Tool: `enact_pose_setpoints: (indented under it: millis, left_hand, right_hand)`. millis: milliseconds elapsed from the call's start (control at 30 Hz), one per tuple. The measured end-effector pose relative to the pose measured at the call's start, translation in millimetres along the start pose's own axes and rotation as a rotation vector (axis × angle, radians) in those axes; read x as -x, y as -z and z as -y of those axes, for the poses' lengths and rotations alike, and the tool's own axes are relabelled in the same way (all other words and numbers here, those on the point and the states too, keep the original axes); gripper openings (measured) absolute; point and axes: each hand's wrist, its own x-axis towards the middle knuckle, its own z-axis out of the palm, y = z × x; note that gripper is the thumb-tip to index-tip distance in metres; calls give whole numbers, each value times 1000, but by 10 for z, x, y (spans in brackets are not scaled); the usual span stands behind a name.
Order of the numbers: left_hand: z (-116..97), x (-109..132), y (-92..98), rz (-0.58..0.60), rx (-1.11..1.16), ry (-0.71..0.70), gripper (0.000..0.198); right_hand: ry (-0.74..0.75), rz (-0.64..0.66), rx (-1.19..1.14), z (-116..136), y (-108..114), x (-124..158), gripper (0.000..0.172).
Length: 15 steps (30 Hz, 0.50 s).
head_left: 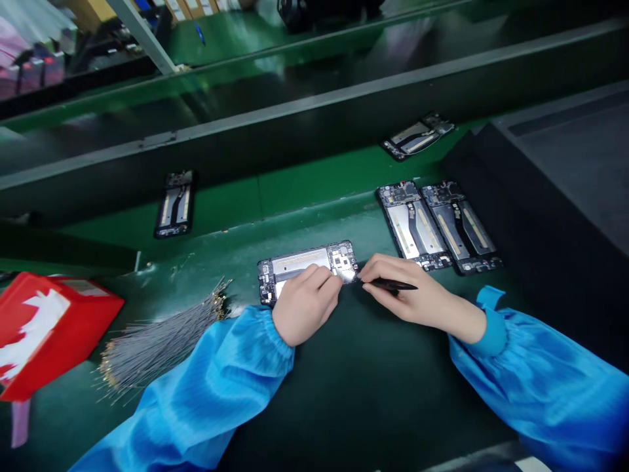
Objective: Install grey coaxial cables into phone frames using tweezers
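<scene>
An opened smartphone lies on the green bench in front of me, its metal frame and circuit board bare. My left hand rests over its lower edge, fingers curled down onto it and covering part of the frame; the fingertips are partly hidden. At the phone's right end, my right hand pinches dark tweezers. Their tip is close to the board's corner; whether it touches cannot be made out. A bundle of thin grey cables with gold-coloured ends lies left of my left forearm.
Two opened phones lie side by side at the right, near a black mat. Another phone sits farther back, and one more at the left. A red box stands at far left. A raised metal rail crosses behind.
</scene>
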Motion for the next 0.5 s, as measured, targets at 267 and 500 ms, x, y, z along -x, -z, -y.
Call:
enact_pose_setpoints:
  millis: [267, 500]
  left_hand:
    - [16, -26, -22, -25, 79, 69, 14]
    - [-10, -93, -16, -24, 92, 163, 11]
  right_hand:
    - [-30, -27, -129, -81, 129, -137, 18]
    - [71, 146, 255, -218, 18, -279, 55]
